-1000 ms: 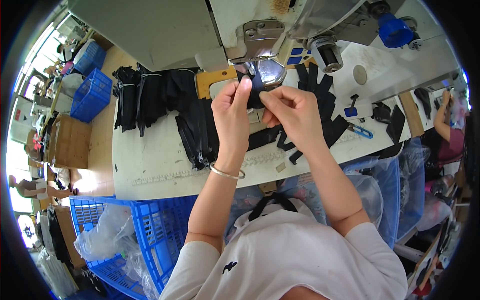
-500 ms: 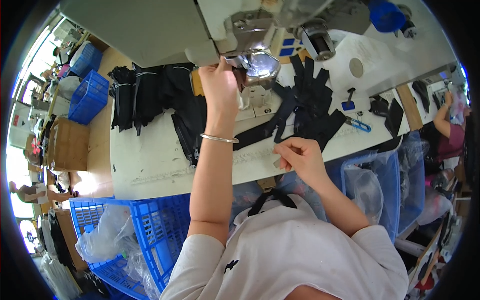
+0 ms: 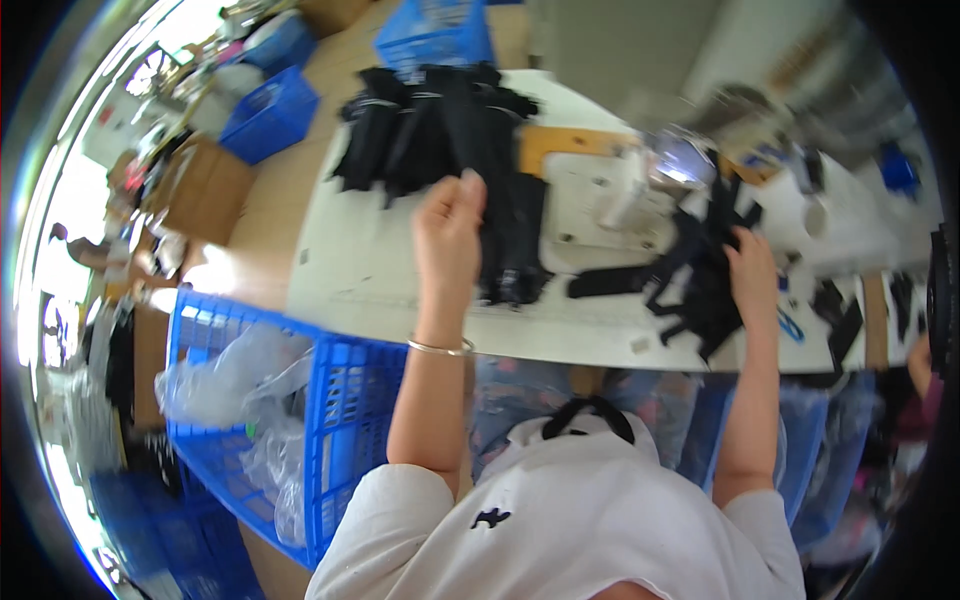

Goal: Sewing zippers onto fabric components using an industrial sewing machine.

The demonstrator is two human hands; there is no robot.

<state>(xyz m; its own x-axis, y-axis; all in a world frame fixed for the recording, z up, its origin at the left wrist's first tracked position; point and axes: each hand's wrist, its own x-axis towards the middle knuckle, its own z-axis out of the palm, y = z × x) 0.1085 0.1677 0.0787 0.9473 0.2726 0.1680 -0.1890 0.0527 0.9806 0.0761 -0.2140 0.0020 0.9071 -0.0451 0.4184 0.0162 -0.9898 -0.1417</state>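
My left hand [image 3: 450,228], with a bangle on its wrist, is closed above the white table, beside the black bundles [image 3: 440,130]. Whatever its curled fingers hold, if anything, is hidden. Over to the right, my right hand [image 3: 752,278] has its bent fingers on a loose pile of black strips [image 3: 695,285], gripping at the pile's right side. Between the hands stands a sewing machine, its shiny needle-end part [image 3: 682,160] smeared by motion above a pale plate [image 3: 590,205]. Long black pieces [image 3: 515,235] hang from the bundles toward the table's front.
A small pale piece [image 3: 640,345] lies near the table's front edge. At the left, a blue crate [image 3: 330,430] holds clear plastic bags. Blue bins [image 3: 800,440] stand below the table at the right. A blue-handled tool [image 3: 790,325] lies right of the strips.
The view has swung, shifting the table. My left hand has left the machine's needle area for a place near the black bundles. My right hand has reached forward onto the strips.
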